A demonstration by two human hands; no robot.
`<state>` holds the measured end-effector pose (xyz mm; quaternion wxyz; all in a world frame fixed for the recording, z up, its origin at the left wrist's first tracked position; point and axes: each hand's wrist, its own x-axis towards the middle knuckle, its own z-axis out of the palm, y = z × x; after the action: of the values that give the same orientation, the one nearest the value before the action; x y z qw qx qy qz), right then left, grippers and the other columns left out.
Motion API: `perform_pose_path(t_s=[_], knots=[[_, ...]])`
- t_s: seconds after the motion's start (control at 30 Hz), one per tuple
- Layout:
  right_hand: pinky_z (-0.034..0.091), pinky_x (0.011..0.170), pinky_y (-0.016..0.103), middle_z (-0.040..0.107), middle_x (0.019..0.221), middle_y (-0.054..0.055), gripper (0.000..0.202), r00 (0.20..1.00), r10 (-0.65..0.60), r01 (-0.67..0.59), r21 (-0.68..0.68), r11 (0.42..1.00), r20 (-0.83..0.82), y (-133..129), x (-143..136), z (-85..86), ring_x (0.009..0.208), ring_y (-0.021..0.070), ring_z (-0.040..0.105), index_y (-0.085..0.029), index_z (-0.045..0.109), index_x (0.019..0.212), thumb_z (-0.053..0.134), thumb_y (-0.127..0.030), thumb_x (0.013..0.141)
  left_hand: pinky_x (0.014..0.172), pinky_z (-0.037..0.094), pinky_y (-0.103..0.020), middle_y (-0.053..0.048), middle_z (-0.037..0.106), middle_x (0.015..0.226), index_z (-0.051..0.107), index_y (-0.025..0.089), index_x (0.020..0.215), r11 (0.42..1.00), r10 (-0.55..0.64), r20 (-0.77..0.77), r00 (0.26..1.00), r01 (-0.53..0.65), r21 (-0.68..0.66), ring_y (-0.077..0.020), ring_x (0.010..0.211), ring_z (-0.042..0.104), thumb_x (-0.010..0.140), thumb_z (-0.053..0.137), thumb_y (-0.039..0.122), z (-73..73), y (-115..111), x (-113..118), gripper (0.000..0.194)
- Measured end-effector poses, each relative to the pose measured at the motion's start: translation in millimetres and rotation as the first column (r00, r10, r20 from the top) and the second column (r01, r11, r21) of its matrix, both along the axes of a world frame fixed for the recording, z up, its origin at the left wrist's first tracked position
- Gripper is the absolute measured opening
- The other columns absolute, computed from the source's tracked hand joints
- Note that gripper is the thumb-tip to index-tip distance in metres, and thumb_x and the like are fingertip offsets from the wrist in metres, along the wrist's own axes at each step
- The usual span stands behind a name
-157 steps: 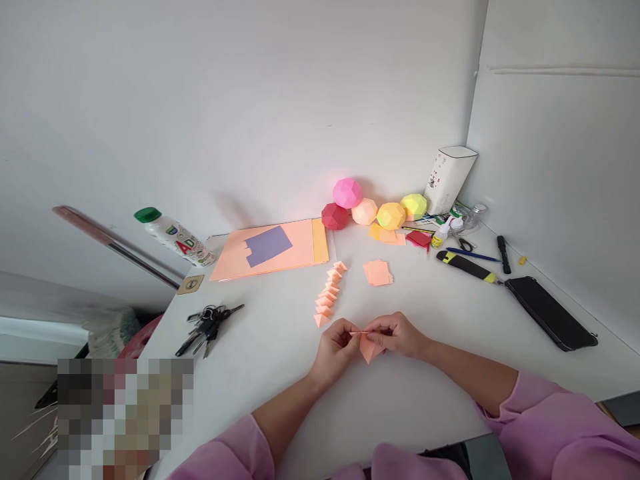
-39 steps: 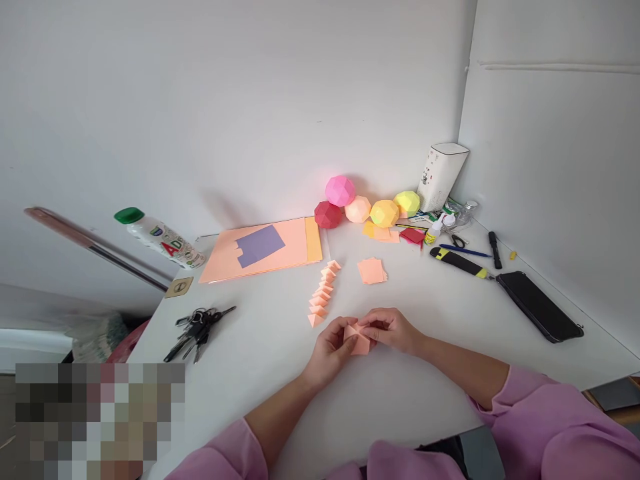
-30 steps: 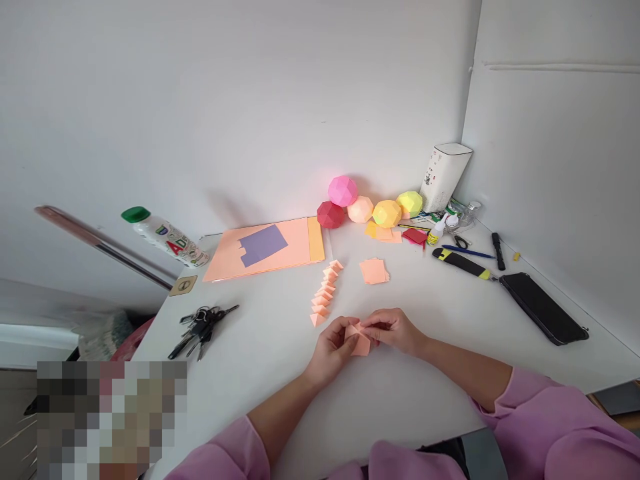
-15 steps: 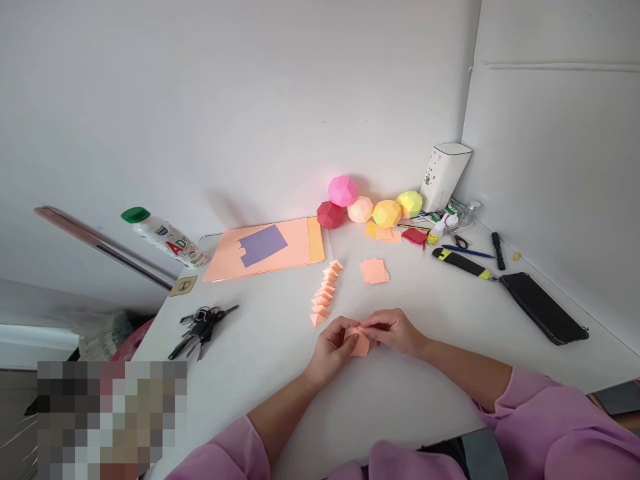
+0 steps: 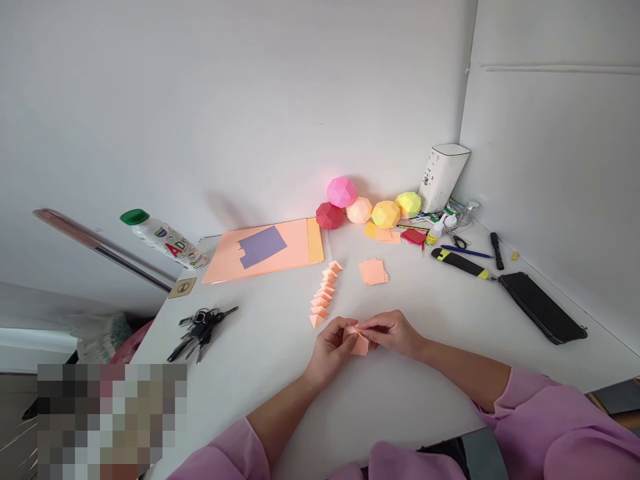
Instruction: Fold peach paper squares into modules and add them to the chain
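Between my hands is a small peach paper square [image 5: 361, 345], partly hidden by fingers. My left hand [image 5: 334, 345] pinches it from the left, thumb on its face. My right hand [image 5: 395, 331] has thumb and fingertips closed on its upper right edge. Just beyond my left hand runs a slanting row of folded peach paper pieces [image 5: 321, 301], each standing in a pointed shape. A small stack of flat peach paper squares [image 5: 373, 271] lies farther back, above my hands.
Faceted paper balls [image 5: 341, 192] sit against the wall. Peach sheets [image 5: 220, 260] with a purple paper piece [image 5: 263, 246] lie back left, near a white bottle [image 5: 170, 239] and keys [image 5: 201, 332]. To the right are a utility knife [image 5: 460, 262], a glue bottle [image 5: 434, 233] and a black case [image 5: 543, 307].
Almost nothing differs. My hands keep hold of the paper square, with only a slight shift of the fingers and a small drift of the view.
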<state>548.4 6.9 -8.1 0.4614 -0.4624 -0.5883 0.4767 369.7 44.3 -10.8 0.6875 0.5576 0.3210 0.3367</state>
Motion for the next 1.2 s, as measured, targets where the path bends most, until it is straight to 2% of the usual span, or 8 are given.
perform_pose_path(t_s=[0.17,0.33,0.43,0.53,0.6,0.77,1.07,1.2], knots=[[0.053,0.055,0.027,0.066,0.072,0.003,0.024,0.999,0.033,-0.032,-0.03,0.999,0.019,-0.8,2.7,-3.8,0.058,0.0134,0.061,-0.016,0.068,0.097,0.056,-0.032,0.083,0.066,0.046,-0.027,0.003,0.052,0.066,0.057,0.019,0.095,0.999,0.031,0.028,0.999,-0.03,-0.035,-0.0121,0.065,0.053,0.076,0.064,0.035,-7.0,0.0,0.8,0.025],[0.046,0.05,0.024,0.062,0.069,0.002,0.029,0.993,0.095,-0.095,-0.011,0.995,0.067,-0.4,3.7,-2.9,0.055,0.0112,0.055,-0.014,0.066,0.101,0.061,-0.033,0.079,0.067,0.049,-0.029,0.003,0.051,0.066,0.055,0.019,0.096,1.0,0.019,0.063,0.998,-0.018,-0.015,-0.0121,0.066,0.054,0.078,0.062,0.034,-10.5,0.5,2.0,0.024],[0.045,0.049,0.023,0.063,0.07,0.002,0.027,0.993,0.068,-0.07,0.017,0.997,0.1,0.1,2.5,-2.9,0.053,0.0105,0.054,-0.014,0.066,0.098,0.06,-0.033,0.079,0.064,0.05,-0.028,0.0,0.051,0.073,0.058,0.02,0.095,0.993,0.046,0.017,0.999,-0.047,0.106,-0.0129,0.069,0.054,0.079,0.061,0.034,-11.8,0.9,2.1,0.022],[0.047,0.049,0.024,0.064,0.071,0.003,0.025,0.991,0.025,-0.035,0.071,0.997,0.131,0.3,1.6,-4.2,0.052,0.0104,0.055,-0.015,0.067,0.095,0.058,-0.033,0.08,0.059,0.051,-0.027,-0.006,0.05,0.098,0.062,0.022,0.093,0.959,0.113,-0.079,0.99,-0.088,0.27,-0.0155,0.08,0.055,0.078,0.062,0.034,-10.5,1.0,2.2,0.02],[0.048,0.049,0.024,0.065,0.071,0.004,0.025,0.988,0.011,-0.026,0.094,0.995,0.151,0.2,1.5,-4.3,0.051,0.0105,0.056,-0.016,0.068,0.093,0.058,-0.034,0.081,0.057,0.05,-0.026,-0.008,0.049,0.104,0.064,0.022,0.091,0.937,0.126,-0.13,0.984,-0.075,0.34,-0.0156,0.08,0.055,0.079,0.06,0.034,-8.1,0.6,2.3,0.018],[0.048,0.047,0.024,0.067,0.073,0.005,0.023,0.986,-0.013,0.0,0.08,0.997,0.168,-0.3,1.9,-2.6,0.05,0.0109,0.055,-0.016,0.069,0.089,0.057,-0.035,0.081,0.063,0.049,-0.028,-0.005,0.058,0.081,0.066,0.019,0.086,0.931,0.095,-0.181,0.979,-0.023,0.364,-0.0141,0.07,0.055,0.083,0.055,0.032,-1.5,-1.5,2.0,0.017],[0.049,0.048,0.024,0.063,0.067,0.002,0.027,0.994,0.0,0.008,-0.075,0.997,0.107,-0.2,2.6,-3.9,0.049,0.0105,0.054,-0.015,0.066,0.091,0.058,-0.039,0.08,0.07,0.05,-0.029,-0.004,0.06,0.079,0.069,0.02,0.083,0.947,0.062,-0.06,0.996,-0.04,0.318,-0.0148,0.074,0.058,0.082,0.058,0.028,-1.2,0.3,0.4,0.014],[0.048,0.048,0.025,0.063,0.068,0.003,0.028,0.994,0.027,-0.018,-0.089,0.996,0.105,-0.3,2.7,-1.2,0.05,0.0107,0.054,-0.015,0.067,0.086,0.057,-0.041,0.081,0.068,0.05,-0.029,-0.004,0.061,0.082,0.071,0.021,0.083,0.95,0.071,-0.056,0.996,-0.051,0.308,-0.0145,0.074,0.059,0.081,0.059,0.028,-3.8,0.4,-0.5,0.013]])
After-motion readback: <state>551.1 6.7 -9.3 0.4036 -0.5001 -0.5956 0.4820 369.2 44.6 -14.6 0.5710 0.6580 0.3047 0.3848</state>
